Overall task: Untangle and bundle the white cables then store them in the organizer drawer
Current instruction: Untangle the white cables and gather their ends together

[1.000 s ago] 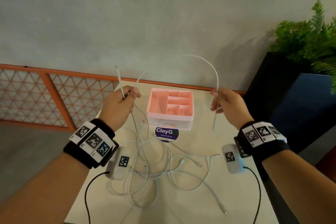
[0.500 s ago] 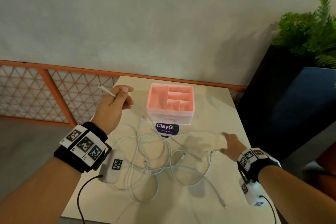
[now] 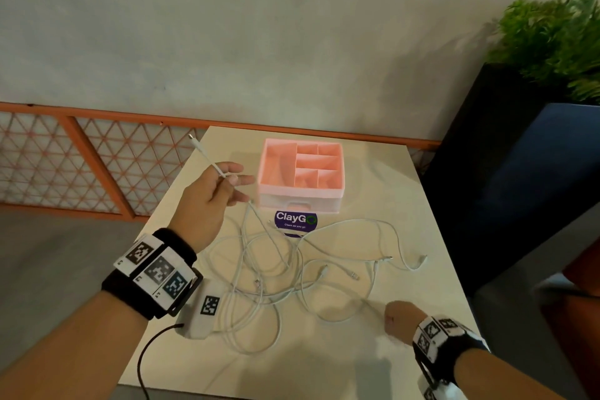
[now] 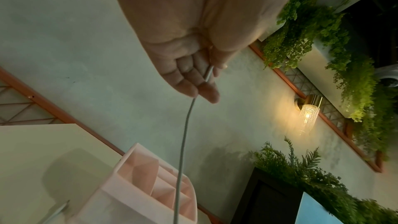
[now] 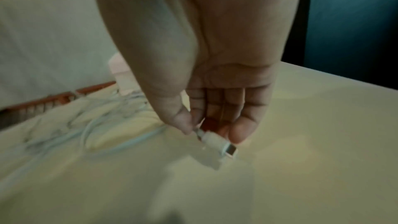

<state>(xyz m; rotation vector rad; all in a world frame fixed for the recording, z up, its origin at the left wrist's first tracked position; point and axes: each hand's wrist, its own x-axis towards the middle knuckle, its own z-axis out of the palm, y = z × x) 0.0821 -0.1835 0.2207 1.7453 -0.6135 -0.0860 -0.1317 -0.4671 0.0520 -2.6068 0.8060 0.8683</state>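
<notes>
A tangle of white cables (image 3: 276,269) lies on the pale table (image 3: 373,178). Behind it stands the pink organizer (image 3: 300,172), its top compartments bare and its front drawer (image 3: 298,204) pushed in. My left hand (image 3: 233,180) is raised left of the organizer and pinches one white cable (image 4: 185,125) between thumb and fingers, the plug end (image 3: 192,139) sticking up to the left. Low at the table's front right, my right hand (image 3: 401,321) pinches a white cable plug (image 5: 215,140) with thumb and fingertips (image 5: 183,123) just above the surface.
A purple ClayGo sticker (image 3: 294,220) lies in front of the organizer. A dark planter (image 3: 519,172) with a green plant (image 3: 552,36) stands close to the table's right edge. An orange lattice rail (image 3: 81,166) runs behind and to the left. A wall lamp (image 4: 308,113) glows.
My right hand let the raised cable arc drop, came down to the table's front right and took a plug. The left hand sank a little, still pinching its cable end.
</notes>
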